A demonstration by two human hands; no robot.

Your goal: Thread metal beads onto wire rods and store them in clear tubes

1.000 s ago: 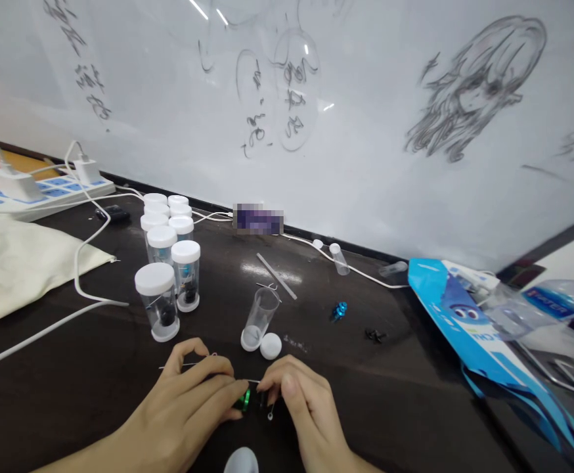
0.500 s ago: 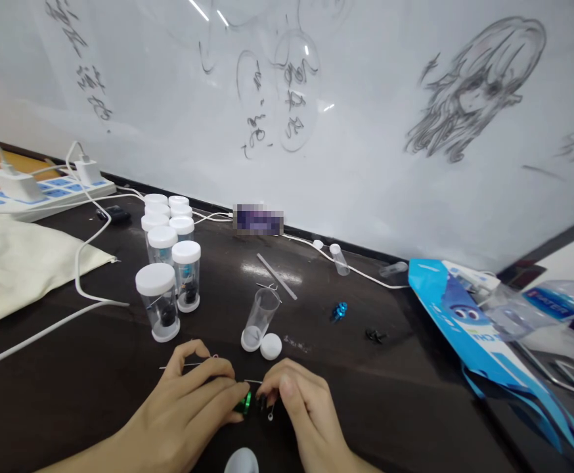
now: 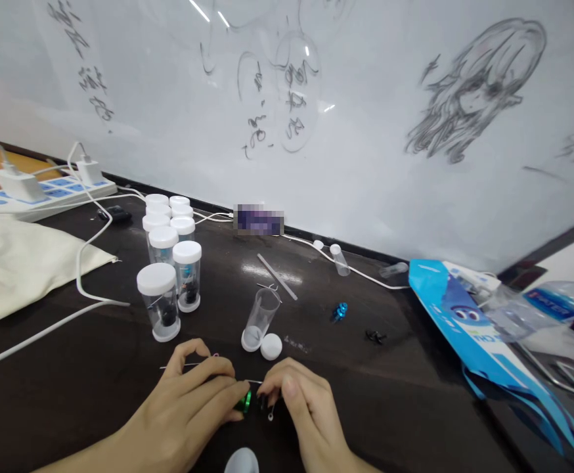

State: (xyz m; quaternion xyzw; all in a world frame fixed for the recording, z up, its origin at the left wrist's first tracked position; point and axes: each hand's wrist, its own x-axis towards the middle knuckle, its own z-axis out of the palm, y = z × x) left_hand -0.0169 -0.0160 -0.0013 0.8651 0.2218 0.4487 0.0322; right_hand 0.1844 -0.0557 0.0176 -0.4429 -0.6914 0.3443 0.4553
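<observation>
Hands: both low in the middle of the dark table (image 3: 94, 368), fingertips almost meeting over one tiny part.
Left hand (image 3: 196, 407): fingers curled in, thumb and forefinger pinched on the green piece (image 3: 245, 400), so it's grasping that.
Right hand (image 3: 301, 404): fingers bent and closed in a pinch on the dark end right next to the green piece, touching it from the other side.
Green piece: small, shiny, sits right between the two sets of fingertips, just above the table. Can't tell exactly what it is, too small.
Wire (image 3: 183, 366): thin metal one running under the left fingers, poking out past the knuckles to the left; a little loop end (image 3: 270, 416) shows just below the right fingertips.
Open tube (image 3: 260, 320): clear, no cap, leaning, just beyond the fingertips.
White cap (image 3: 271, 346): lying flat, touching the tube's base or just beside it, a bit ahead of the right fingers.
Capped jars (image 3: 169, 263): a cluster of clear ones with white lids, beyond the left fingers, dark bits inside the front two.
Blue part (image 3: 339, 311): small metallic thing, well beyond the right fingers.
Black bits (image 3: 375, 337): further right of that.
Blue bag (image 3: 469, 328): far right.
Cloth (image 3: 16, 263): far left, white cable (image 3: 83, 263) across it.
Whiteboard (image 3: 366, 131): behind everything, doodles on it.
</observation>
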